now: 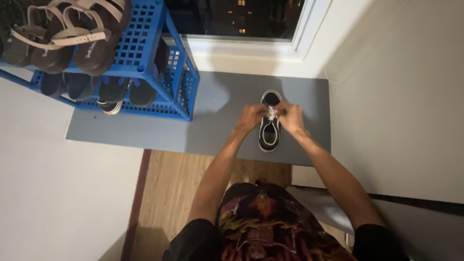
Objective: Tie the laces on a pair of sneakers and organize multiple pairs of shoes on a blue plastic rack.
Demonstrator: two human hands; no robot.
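A black sneaker [268,137] with a white sole rim lies on a grey floor mat [212,125], toe toward the window. Its white laces [271,113] are bunched over the tongue. My left hand [251,117] pinches the laces from the left side, fingers closed on them. My right hand [290,116] pinches them from the right, thumb and fingers meeting over the shoe's middle. Both hands touch each other above the shoe.
A blue plastic shoe rack [145,58] stands at the left on the mat, holding brown strappy sandals [72,38] on top and dark shoes [111,92] below. A window [237,19] is beyond, a white wall [401,96] to the right, wooden floor [174,193] nearer me.
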